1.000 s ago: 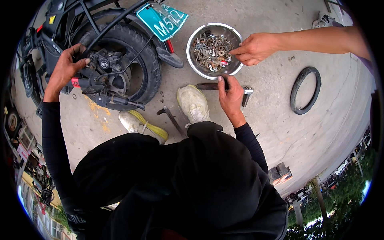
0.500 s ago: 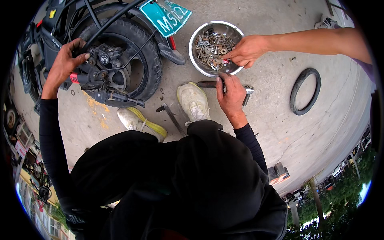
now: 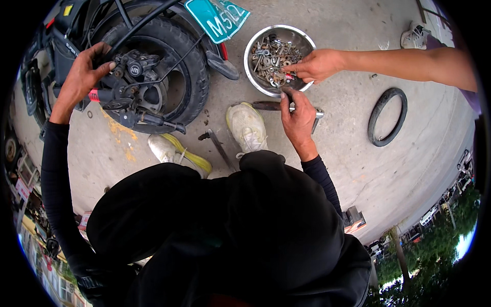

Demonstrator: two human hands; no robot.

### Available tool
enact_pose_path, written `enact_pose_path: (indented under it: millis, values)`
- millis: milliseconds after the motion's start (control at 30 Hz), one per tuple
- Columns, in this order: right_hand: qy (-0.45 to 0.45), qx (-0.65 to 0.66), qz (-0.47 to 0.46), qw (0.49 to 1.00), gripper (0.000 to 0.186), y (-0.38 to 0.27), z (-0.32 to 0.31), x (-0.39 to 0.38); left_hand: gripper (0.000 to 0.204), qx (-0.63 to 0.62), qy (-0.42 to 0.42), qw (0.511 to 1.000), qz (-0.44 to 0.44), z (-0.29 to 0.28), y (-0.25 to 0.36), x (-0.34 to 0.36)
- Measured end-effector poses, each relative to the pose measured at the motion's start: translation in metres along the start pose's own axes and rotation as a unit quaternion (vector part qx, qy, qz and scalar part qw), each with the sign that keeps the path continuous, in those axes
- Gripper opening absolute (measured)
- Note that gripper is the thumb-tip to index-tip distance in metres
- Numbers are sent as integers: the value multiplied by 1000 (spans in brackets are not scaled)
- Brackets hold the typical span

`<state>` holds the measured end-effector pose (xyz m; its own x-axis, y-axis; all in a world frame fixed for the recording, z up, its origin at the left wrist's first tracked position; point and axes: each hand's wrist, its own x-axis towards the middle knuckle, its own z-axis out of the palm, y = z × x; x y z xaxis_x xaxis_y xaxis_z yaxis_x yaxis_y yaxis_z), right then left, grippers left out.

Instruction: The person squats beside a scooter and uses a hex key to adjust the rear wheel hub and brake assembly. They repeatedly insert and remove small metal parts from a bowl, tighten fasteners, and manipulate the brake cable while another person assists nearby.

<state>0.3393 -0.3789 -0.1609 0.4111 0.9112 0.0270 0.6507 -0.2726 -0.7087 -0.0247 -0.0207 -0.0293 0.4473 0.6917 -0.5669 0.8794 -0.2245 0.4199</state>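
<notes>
My left hand grips a dark part of the scooter beside the rear brake caliper, just left of the tyre. My right hand is closed, fingertips just below the rim of a steel bowl; what it holds, if anything, is hidden. Behind it a dark-handled tool with a metal end lies on the concrete. The bowl holds loose nuts, bolts and washers. Another person's hand reaches in from the right, index finger among the hardware.
A black rubber tyre or tube lies at the right. My shoes are below the bowl, with a metal bar between them. The other person's shoe is at upper right. A boxy object sits beside my right sleeve.
The other person's hand has shifted left into the bowl, then slightly back. My right hand has moved slightly up. My left hand stays on the scooter as the view shifts a little.
</notes>
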Motion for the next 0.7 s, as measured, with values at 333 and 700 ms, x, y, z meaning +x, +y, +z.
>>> enact_pose_path:
  millis: [333, 700]
  values:
    - [11, -17, 32, 999, 15, 2, -1, 18, 40, -13, -3, 1000, 1, 0, -5, -1]
    - [9, -47, 34, 998, 13, 6, 2, 25, 35, -6, -3, 1000, -2, 0, -2, 0]
